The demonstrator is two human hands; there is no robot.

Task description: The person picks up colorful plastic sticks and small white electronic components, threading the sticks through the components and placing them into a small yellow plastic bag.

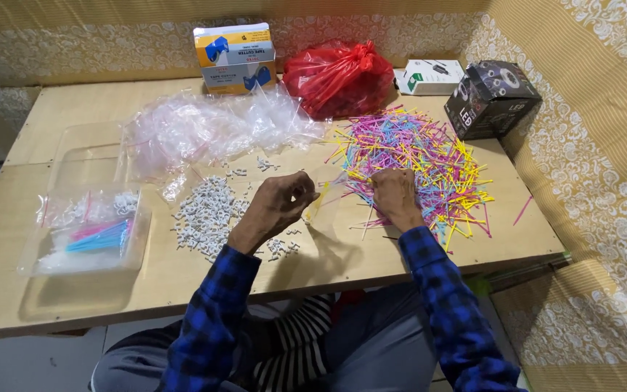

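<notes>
I note the pile of coloured sticks [419,163] lying right of centre on the wooden table [59,290]. My right hand [395,197] rests knuckles-up on its near edge, fingers curled down into the sticks. My left hand [279,205] is raised, fingertips pinched together; on what, I cannot tell. Small white clips [208,214] lie just left of it, beside a clear tray [88,232].

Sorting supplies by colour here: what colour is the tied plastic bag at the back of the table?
Red, seen clearly in the head view: the plastic bag is translucent red.
</notes>
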